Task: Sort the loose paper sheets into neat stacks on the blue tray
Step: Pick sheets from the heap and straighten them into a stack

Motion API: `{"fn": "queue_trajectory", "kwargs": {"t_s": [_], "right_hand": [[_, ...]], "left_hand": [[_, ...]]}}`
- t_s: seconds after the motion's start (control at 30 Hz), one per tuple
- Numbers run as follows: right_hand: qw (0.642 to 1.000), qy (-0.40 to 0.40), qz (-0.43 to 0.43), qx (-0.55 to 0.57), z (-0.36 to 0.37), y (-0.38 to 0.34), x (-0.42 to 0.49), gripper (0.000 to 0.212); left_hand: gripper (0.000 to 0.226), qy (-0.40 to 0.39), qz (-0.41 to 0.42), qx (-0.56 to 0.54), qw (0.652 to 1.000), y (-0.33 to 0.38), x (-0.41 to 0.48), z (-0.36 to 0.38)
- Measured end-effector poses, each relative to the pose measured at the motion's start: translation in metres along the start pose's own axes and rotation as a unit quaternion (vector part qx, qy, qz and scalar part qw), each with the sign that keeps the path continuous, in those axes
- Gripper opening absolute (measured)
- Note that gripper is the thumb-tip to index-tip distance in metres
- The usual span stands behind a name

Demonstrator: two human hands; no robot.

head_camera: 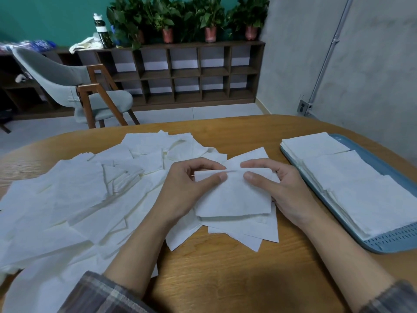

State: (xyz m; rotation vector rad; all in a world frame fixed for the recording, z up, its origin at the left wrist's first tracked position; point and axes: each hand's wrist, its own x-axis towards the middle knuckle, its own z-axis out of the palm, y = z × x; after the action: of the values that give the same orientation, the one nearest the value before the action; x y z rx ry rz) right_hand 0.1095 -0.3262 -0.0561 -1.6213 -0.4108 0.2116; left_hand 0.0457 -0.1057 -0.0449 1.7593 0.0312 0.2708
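I'm holding one white sheet (234, 195) in both hands at the middle of the desk (225, 279), just above a few loose sheets lying fanned under it. My left hand (188, 186) is pinching the sheet's top left edge, thumb on the near face and fingers curled behind. My right hand (282, 188) is doing the same on the top right. The thumb tips are sitting close together near the middle of that edge, not touching. The sheet is roughly rectangular, with its long axis running left to right across me. Its pinched edge is pointing away from me and its free lower edge is facing me, tilted slightly down to the right.

The loose pile (90, 188) is spreading over the left half of the desk, its sheets overlapping at all angles and some creased or folded.

The blue tray (388, 242) is sitting at the right of the desk, apart from my right hand. Its long axis is running from near right to far left. Stacked sheets (349, 177) are covering most of it in an overlapping row along that axis, edges fairly square. The perforated near end is showing bare.

My plaid sleeves (106, 294) are showing at the bottom edge.
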Motion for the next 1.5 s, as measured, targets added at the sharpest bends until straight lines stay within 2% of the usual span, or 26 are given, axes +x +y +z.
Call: {"fn": "queue_trajectory", "kwargs": {"t_s": [0.13, 0.27, 0.47, 0.63, 0.77, 0.93, 1.0, 1.07, 1.17, 1.2, 1.27, 1.33, 1.4, 1.5], "right_hand": [[0.999, -0.019, -0.021, 0.038, 0.001, 0.0, -0.001, 0.04], [0.999, -0.023, -0.044, 0.014, 0.003, -0.002, -0.001, 0.05], [0.997, -0.009, -0.067, -0.024, 0.006, -0.001, -0.001, 0.049], [0.994, 0.024, -0.071, -0.074, 0.003, 0.001, 0.001, 0.055], [0.991, 0.035, -0.081, -0.101, 0.004, -0.001, 0.0, 0.063], [0.991, 0.076, -0.089, -0.067, 0.004, -0.002, 0.001, 0.068], [0.994, 0.06, -0.082, -0.04, 0.002, -0.002, 0.002, 0.07], [0.996, 0.018, -0.083, -0.022, -0.004, -0.002, 0.002, 0.059], [0.995, -0.037, -0.084, -0.04, -0.008, -0.001, 0.001, 0.022], [0.995, -0.039, -0.075, -0.06, -0.008, 0.0, 0.001, 0.017], [0.995, -0.009, -0.06, -0.085, -0.008, 0.006, 0.003, 0.021], [0.991, 0.058, -0.064, -0.105, -0.01, 0.01, 0.008, 0.027], [0.982, 0.118, -0.072, -0.131, -0.013, 0.013, 0.012, 0.03], [0.976, 0.156, -0.076, -0.133, -0.016, 0.016, 0.014, 0.03]], "left_hand": [[0.009, 0.037, -0.042, -0.082, 0.995, -0.004, 0.002, 0.003], [0.014, 0.061, -0.08, -0.138, 0.985, -0.005, 0.002, 0.011], [0.014, 0.054, -0.097, -0.148, 0.983, -0.008, 0.0, 0.021], [0.007, 0.064, -0.034, -0.041, 0.997, -0.009, 0.0, 0.023], [0.014, 0.029, -0.008, -0.03, 0.999, -0.009, 0.001, 0.022], [0.011, 0.028, 0.018, -0.01, 0.999, -0.01, 0.002, 0.019], [0.013, 0.049, 0.018, -0.015, 0.999, -0.011, 0.002, 0.018], [0.017, 0.064, 0.028, -0.009, 0.998, -0.012, 0.003, 0.016], [0.021, 0.073, 0.082, 0.042, 0.993, -0.014, 0.002, 0.017], [0.023, 0.079, 0.101, 0.06, 0.99, -0.015, 0.001, 0.018], [0.027, 0.092, 0.15, 0.116, 0.978, -0.017, 0.0, 0.021], [0.027, 0.102, 0.213, 0.203, 0.95, -0.021, 0.0, 0.023], [0.021, 0.06, 0.233, 0.232, 0.942, -0.025, -0.001, 0.024], [0.021, -0.094, 0.184, 0.278, 0.938, -0.028, -0.006, 0.031]]}}
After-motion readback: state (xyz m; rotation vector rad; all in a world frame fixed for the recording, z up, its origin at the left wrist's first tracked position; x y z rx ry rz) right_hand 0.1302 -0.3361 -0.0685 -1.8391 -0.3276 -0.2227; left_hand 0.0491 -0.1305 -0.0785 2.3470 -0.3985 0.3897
